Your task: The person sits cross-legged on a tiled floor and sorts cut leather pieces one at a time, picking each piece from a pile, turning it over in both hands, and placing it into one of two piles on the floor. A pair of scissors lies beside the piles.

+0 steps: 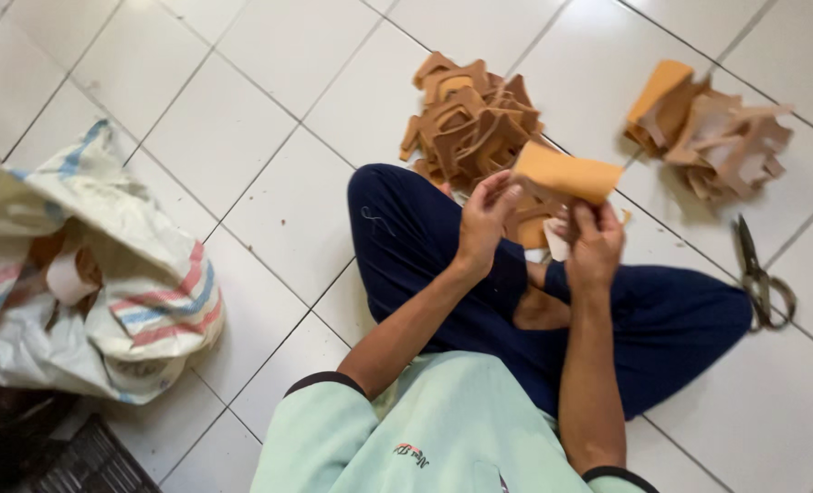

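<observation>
One woven sack [105, 274], white with red and blue stripes, slumps open on the tiled floor [242, 119] at the left; tan cut pieces [64, 269] show inside its mouth, though most of its contents are hidden by folds. Two heaps of tan leather-like cutouts lie ahead of the seated person: the nearer heap [470, 119] just beyond the knee, the farther heap [717, 137] to the right. Dark scissors [761, 274] rest on the tiles beside the right leg. At bottom left a dark mat [87, 461] is cut off by the frame. Both hands lift a tan piece [566, 173] above the crossed legs: the left hand [484, 219] pinches its near edge with curled fingers, the right hand [594, 242] grips it from below, fingers closed.
</observation>
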Demonstrator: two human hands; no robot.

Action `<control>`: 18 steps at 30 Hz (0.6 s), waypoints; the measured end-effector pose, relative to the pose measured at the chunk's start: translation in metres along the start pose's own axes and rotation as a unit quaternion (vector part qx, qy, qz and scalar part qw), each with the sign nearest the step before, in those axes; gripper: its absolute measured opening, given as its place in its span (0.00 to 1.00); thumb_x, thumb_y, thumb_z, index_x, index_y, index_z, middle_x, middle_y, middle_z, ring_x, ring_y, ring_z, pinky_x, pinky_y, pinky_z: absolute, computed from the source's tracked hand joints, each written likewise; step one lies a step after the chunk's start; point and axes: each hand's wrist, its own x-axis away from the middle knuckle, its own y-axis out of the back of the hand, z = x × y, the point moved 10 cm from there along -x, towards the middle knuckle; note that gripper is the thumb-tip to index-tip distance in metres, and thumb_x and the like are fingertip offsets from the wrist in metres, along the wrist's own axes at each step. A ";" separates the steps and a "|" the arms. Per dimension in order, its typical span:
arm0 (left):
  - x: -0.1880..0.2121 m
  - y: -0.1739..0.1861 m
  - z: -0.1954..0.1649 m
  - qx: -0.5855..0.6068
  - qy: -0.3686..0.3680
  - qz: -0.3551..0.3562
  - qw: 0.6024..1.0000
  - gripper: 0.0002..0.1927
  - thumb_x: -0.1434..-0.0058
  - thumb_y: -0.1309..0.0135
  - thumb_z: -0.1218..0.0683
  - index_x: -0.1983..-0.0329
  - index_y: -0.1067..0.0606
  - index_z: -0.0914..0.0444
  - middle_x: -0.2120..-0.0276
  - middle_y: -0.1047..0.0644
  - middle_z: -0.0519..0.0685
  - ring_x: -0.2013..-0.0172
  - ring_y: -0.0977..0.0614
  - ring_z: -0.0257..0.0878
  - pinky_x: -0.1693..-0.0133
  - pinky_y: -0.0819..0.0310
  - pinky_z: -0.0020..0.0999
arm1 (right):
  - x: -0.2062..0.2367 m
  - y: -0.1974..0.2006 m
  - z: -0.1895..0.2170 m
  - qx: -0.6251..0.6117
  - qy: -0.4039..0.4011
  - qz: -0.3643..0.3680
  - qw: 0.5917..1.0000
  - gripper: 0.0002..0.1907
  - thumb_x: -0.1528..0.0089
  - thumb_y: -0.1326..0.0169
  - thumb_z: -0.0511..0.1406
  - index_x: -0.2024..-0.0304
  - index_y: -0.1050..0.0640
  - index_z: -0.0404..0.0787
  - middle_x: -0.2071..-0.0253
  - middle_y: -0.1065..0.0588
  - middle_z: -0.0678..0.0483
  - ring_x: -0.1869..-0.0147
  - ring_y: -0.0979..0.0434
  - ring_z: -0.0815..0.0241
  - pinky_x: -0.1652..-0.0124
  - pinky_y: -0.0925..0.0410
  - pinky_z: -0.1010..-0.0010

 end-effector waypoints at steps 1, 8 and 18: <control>0.003 0.002 -0.022 -0.116 -0.068 -0.002 0.991 0.28 0.34 0.41 0.49 0.36 0.33 0.65 0.46 0.25 0.48 0.43 0.24 0.41 0.43 0.27 0.36 | -0.001 0.006 0.002 0.051 0.013 -0.018 0.998 0.13 0.30 0.43 0.33 0.46 0.23 0.33 0.59 0.22 0.54 0.64 0.23 0.67 0.67 0.30 0.77; 0.008 -0.035 -0.071 -0.375 -0.127 0.139 0.908 0.25 0.38 0.36 0.47 0.47 0.26 0.69 0.58 0.21 0.55 0.57 0.20 0.37 0.55 0.23 0.31 | 0.015 -0.017 0.008 0.280 0.064 0.035 0.957 0.09 0.32 0.38 0.29 0.50 0.19 0.32 0.62 0.20 0.55 0.66 0.24 0.71 0.67 0.32 0.82; 0.003 -0.045 -0.035 -0.224 0.083 0.147 0.960 0.13 0.32 0.43 0.50 0.64 0.23 0.65 0.73 0.25 0.42 0.72 0.27 0.26 0.71 0.31 0.24 | 0.026 -0.004 -0.026 -0.029 -0.046 0.061 0.997 0.15 0.35 0.42 0.31 0.47 0.22 0.30 0.59 0.21 0.53 0.60 0.22 0.64 0.58 0.28 0.73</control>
